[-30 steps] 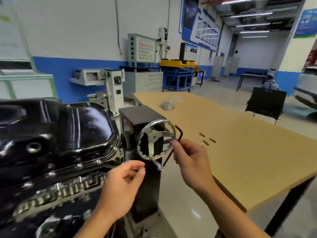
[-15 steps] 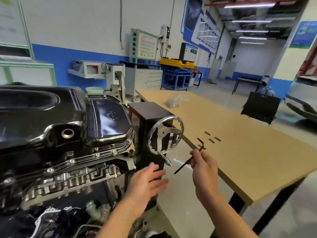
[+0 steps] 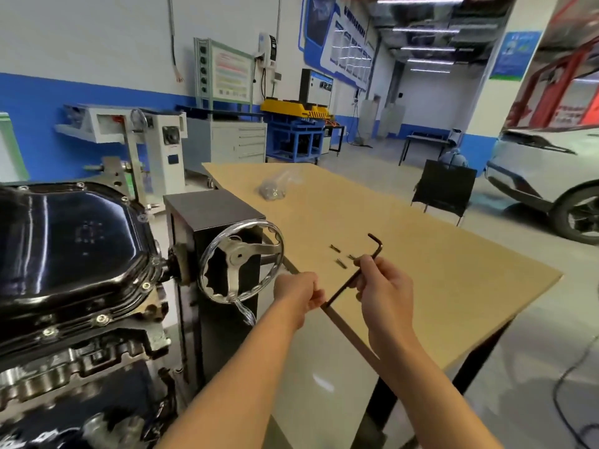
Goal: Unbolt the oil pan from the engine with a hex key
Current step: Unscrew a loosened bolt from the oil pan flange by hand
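A: Change noted. The left hand, spread open a moment ago, is now curled at the long end of the dark L-shaped steel hex key; the right hand still pinches its shaft near the bend.

B: The glossy black steel oil pan?

A: Far left, on the engine, flange bolts still seated. Three small dark bolts lie on the tan wooden table. Likely regripping before the next bolt.
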The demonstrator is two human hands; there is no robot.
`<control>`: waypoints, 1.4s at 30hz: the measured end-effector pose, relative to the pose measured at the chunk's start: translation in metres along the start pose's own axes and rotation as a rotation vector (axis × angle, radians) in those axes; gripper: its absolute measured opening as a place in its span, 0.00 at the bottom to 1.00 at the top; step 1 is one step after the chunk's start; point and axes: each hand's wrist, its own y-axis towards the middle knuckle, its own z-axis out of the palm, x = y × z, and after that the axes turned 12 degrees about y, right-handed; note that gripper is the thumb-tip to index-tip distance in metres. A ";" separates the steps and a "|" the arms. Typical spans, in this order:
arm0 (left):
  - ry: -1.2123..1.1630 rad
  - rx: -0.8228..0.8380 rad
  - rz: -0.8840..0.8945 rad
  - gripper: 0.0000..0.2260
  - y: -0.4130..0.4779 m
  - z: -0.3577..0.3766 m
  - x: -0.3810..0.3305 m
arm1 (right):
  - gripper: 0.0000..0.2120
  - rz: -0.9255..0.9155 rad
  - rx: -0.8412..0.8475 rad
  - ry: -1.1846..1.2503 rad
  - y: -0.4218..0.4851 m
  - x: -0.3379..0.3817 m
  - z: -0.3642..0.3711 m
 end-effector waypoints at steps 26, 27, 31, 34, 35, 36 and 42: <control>1.373 0.108 0.926 0.05 0.074 0.037 -0.040 | 0.13 0.065 -0.341 0.096 0.093 -0.052 -0.030; 1.346 0.102 0.923 0.04 0.077 0.037 -0.040 | 0.14 0.062 -0.331 0.087 0.094 -0.053 -0.029; 1.249 0.057 0.925 0.03 0.082 0.038 -0.038 | 0.16 0.044 -0.339 0.074 0.095 -0.054 -0.029; 1.211 0.034 0.918 0.03 0.085 0.043 -0.035 | 0.16 0.040 -0.353 0.074 0.097 -0.056 -0.031; 1.190 0.021 0.918 0.03 0.086 0.043 -0.033 | 0.16 0.042 -0.350 0.075 0.098 -0.057 -0.032; 1.153 -0.006 0.922 0.03 0.085 0.044 -0.031 | 0.17 0.044 -0.345 0.076 0.099 -0.058 -0.032; 0.477 -0.045 0.571 0.04 0.039 -0.012 -0.009 | 0.16 -0.050 -0.272 -0.001 0.093 -0.056 -0.025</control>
